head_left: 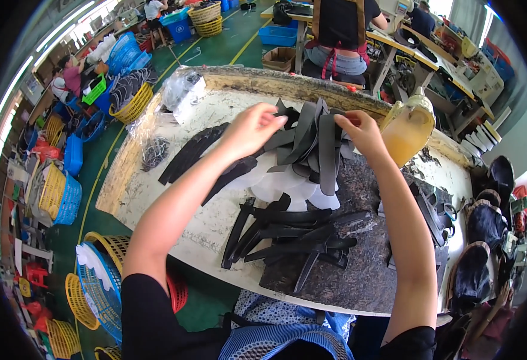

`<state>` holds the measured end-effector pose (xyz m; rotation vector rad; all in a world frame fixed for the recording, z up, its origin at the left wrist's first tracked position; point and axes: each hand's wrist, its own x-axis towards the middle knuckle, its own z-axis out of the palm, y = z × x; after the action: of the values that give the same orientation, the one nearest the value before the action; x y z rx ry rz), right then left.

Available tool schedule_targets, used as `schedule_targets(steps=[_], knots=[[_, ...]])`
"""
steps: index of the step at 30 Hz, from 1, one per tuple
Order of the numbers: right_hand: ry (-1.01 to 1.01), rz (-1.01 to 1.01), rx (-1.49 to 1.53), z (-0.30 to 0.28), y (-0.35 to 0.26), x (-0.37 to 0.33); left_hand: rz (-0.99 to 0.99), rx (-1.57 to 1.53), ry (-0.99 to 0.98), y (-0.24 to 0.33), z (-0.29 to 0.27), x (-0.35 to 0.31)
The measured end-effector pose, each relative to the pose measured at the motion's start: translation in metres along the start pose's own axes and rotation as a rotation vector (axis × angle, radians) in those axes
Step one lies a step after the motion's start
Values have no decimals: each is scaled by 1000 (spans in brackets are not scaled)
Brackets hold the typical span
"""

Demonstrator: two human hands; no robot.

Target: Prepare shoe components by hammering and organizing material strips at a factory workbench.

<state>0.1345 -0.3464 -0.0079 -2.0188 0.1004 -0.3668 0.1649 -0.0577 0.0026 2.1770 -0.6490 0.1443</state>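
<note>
Over the far middle of the worktable, my left hand [255, 129] is closed, its thumb and fingertips pinching the edge of a black strip [288, 114]. To its right, my right hand [360, 132] pinches the upper end of a long dark grey strip [328, 157], which hangs down toward me. Between the hands lies a loose heap of similar grey strips [302, 137], overlapping at many angles. Beneath them show white rounded sheets [275, 187]. Closer to me, black strips [293, 231] lie in a crossed pile. A fanned row of black strips [194, 153] rests under my left forearm.
A yellowish plastic container [408, 129] stands right of my right hand. Clear plastic wrapping [182, 90] sits at the table's far left corner. The table's raised wooden rim [251, 77] runs along the back. A person [338, 42] sits beyond it. Baskets [98, 288] stand at the left.
</note>
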Motion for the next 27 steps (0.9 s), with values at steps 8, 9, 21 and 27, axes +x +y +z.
schedule_targets(steps=[8,9,21,27], knots=[[-288,-134,239,9,-22,-26,-249,-331,-255,-10,67,81],[-319,-170,221,6,-20,-29,-241,-425,-199,-15,67,79],[-24,-284,207,8,-62,-3,163,-533,156,31,42,42],[-330,-221,219,16,-75,-28,1,-548,356,36,35,36]])
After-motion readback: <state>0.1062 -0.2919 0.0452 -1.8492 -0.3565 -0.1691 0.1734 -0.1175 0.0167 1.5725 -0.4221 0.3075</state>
